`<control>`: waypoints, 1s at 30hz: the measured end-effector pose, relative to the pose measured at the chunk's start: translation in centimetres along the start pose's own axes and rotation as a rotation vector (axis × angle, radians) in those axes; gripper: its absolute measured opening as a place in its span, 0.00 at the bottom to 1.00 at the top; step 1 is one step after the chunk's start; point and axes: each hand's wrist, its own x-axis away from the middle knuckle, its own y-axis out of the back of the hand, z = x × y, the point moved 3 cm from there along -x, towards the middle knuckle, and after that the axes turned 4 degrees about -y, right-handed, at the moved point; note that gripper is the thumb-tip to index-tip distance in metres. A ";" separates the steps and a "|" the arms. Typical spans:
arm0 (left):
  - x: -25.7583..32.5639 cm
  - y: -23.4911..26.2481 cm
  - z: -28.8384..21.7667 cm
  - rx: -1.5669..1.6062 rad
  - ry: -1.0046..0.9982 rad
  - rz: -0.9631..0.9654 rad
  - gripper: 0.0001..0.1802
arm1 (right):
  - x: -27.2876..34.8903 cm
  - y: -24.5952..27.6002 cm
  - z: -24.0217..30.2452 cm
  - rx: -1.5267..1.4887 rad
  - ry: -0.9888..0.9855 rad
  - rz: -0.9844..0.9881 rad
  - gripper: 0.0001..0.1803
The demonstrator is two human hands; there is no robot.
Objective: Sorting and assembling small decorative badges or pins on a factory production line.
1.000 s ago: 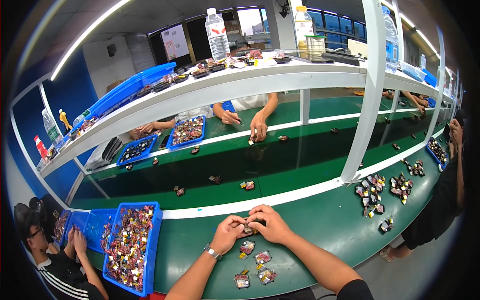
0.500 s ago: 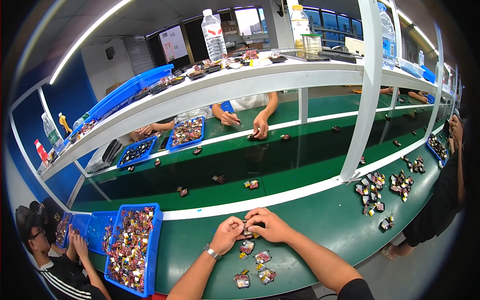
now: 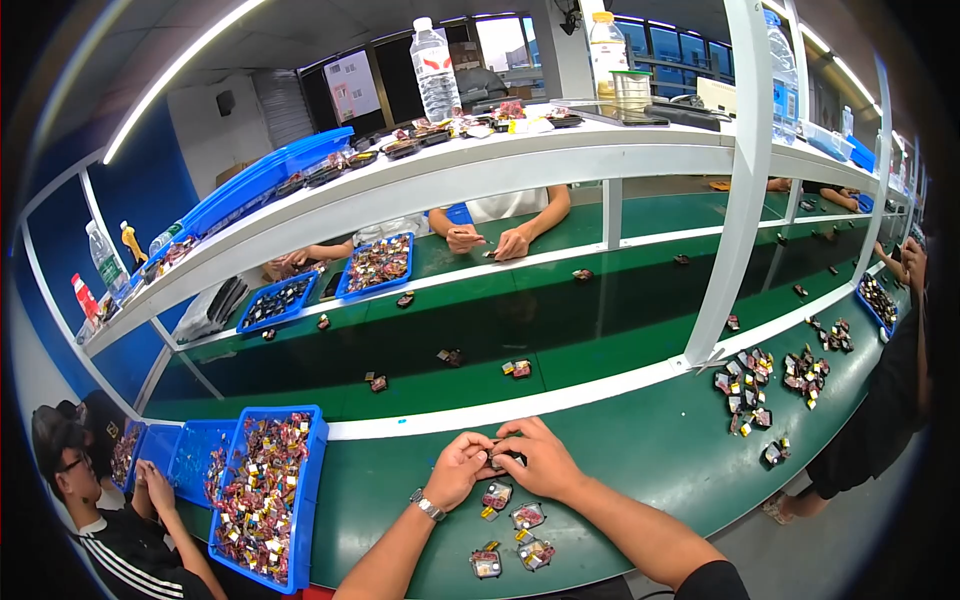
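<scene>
My left hand and my right hand meet over the green bench, fingers closed on one small dark electronic module. The fingers cover most of it. Just below my hands lie several like modules: one with a yellow tab, one beside it, another with red wires and a round silver part, and one nearer the bench's front edge. Their cases are black or clear, with reddish wires inside. A metal watch is on my left wrist.
A blue bin heaped with wired parts stands at my left, beside a seated person. Module clusters lie to the right. Beyond a white rail, a green belt carries scattered modules. A white shelf post rises ahead right.
My fingers have shifted slightly on the module; both hands stay in place. Across the belt, another person's hands have drawn back from the module there. The view has moved slightly.
</scene>
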 end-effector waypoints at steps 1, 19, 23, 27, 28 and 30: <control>-0.1 -0.2 -0.2 0.000 -0.002 -0.001 0.09 | 0.0 0.0 -0.1 0.001 -0.007 -0.021 0.07; 0.2 -0.9 -0.4 0.095 -0.001 -0.004 0.16 | 0.8 -0.1 -0.1 -0.017 -0.033 -0.054 0.08; 0.2 -0.6 -0.2 0.071 -0.004 -0.007 0.15 | 0.8 -0.2 0.0 -0.017 -0.033 -0.066 0.07; 0.0 -0.4 -0.6 0.054 -0.036 0.022 0.14 | 0.3 0.0 0.8 0.061 0.052 -0.136 0.06; -0.1 -0.6 -0.9 0.051 -0.037 0.038 0.13 | 0.2 0.0 1.0 0.082 0.064 -0.145 0.06; -0.4 -0.7 -1.0 0.051 -0.039 0.055 0.13 | 0.0 0.2 1.2 0.080 0.065 -0.145 0.06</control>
